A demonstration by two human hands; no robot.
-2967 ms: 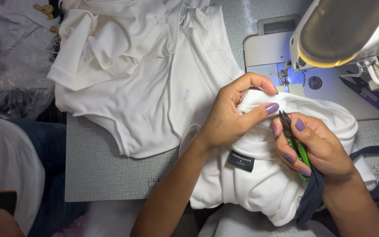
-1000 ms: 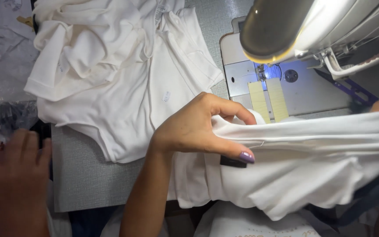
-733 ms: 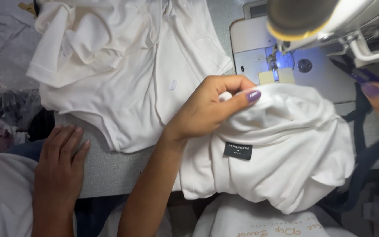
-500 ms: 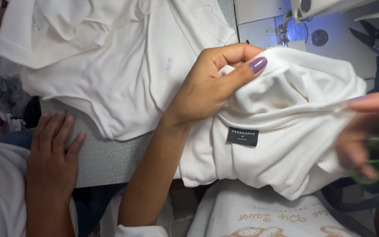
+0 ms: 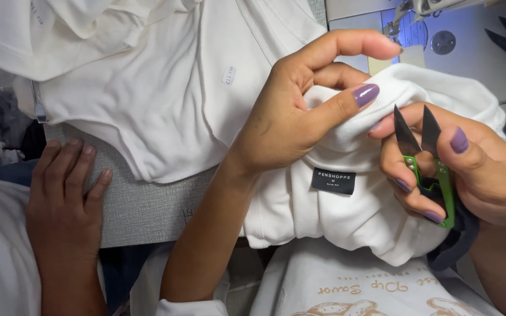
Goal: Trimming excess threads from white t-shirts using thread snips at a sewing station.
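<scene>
Left hand (image 5: 291, 117) pinches a bunched fold of the soft white knit garment (image 5: 346, 205) between thumb and fingers, held over the lap by the grey textured table (image 5: 142, 205) edge. Right hand (image 5: 469, 169) grips green-handled thread snips (image 5: 426, 158) — pointed blades open, tips up, just beside the fold (small black woven label below). Another person's hand (image 5: 65, 199) rests flat at left.

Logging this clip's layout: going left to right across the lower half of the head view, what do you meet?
Another person's hand on the grey table → left hand gripping the white garment → dark sewn-in label → green thread snips → right hand.
</scene>
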